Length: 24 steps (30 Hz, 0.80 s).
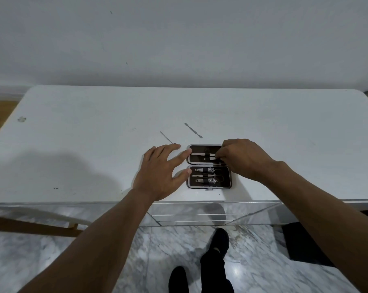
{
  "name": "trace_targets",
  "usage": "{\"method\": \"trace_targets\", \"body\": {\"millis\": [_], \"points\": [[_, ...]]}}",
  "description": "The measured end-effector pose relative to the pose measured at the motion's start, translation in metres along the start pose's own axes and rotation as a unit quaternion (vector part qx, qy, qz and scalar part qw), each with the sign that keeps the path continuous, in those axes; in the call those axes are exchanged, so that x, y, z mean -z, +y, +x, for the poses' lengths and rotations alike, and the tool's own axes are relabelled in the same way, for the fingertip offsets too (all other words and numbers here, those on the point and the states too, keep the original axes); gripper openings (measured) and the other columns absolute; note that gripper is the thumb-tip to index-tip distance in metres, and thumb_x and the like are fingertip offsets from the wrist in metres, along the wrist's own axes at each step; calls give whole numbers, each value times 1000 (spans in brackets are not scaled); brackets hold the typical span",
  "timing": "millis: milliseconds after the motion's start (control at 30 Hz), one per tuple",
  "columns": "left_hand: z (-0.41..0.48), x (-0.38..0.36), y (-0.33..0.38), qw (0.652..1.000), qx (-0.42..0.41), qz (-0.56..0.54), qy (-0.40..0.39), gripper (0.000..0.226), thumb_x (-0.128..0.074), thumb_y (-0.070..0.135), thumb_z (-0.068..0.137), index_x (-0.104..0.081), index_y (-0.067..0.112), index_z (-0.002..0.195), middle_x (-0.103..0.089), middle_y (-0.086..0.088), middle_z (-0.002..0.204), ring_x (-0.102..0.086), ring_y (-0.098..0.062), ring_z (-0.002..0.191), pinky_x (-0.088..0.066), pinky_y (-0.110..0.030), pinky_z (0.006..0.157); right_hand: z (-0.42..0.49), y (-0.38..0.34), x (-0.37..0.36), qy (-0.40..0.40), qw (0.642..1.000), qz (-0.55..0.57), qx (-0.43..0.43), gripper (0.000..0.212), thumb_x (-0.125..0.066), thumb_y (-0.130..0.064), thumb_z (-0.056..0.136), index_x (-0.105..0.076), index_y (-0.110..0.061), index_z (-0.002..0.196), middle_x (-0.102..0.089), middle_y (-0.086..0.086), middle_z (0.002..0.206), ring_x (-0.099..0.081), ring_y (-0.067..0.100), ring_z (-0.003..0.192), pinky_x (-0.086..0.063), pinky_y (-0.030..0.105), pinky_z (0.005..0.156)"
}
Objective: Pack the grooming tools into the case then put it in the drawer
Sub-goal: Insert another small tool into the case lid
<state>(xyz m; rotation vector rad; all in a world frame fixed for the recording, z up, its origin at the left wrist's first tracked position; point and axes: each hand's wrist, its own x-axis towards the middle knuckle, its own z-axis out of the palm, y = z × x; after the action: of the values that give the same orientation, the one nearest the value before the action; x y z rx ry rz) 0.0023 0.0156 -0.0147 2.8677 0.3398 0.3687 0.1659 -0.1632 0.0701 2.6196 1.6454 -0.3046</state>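
A small dark grooming case [209, 185] lies open flat near the front edge of the white table [94, 144]. Its near half holds two clippers and scissors under straps. My right hand [242, 159] pinches a thin metal tool lying in the far half of the case. My left hand [160, 172] rests with fingers spread, fingertips touching the case's left edge. Two loose tools lie on the table beyond the case: a flat metal pusher [193, 130] and a thin needle-like tool [166, 137], just past my left fingertips.
The table's mirrored front with drawer lines [189, 216] is below the edge. A grey wall stands behind the table. A wooden piece [31, 227] sits low at left. Marble floor, my dark shoes [221, 240] and a black mat [305, 244] are below.
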Motion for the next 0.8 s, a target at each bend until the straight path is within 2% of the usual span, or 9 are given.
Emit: {"method": "trace_targets", "body": {"millis": [167,533,800], "points": [[0,0,0,1000,0,-1,-1,53,-37,60,94,-45,39,143,-50,4,142,-41,-16,132,-28,-44,112,1,-4,-3,3,1000,-8,6,24,-49,-12,90,-67,-20,103,-67,1,102,-61,27,96,-52,38,75],[0,-1,0,1000,4,-4,-4,53,-38,61,94,-44,40,143,-48,6,143,-40,-15,133,-29,-46,112,10,-14,-12,30,999,25,13,20,-47,-11,90,-66,-15,98,-67,5,97,-61,29,91,-53,41,74],[0,-1,-1,1000,4,-5,-6,53,-37,61,94,-44,40,143,-48,6,144,-40,-15,133,-30,-47,112,3,-1,-3,3,1000,-27,7,25,-46,-14,87,-69,-13,97,-65,7,100,-61,29,93,-49,36,75]]}}
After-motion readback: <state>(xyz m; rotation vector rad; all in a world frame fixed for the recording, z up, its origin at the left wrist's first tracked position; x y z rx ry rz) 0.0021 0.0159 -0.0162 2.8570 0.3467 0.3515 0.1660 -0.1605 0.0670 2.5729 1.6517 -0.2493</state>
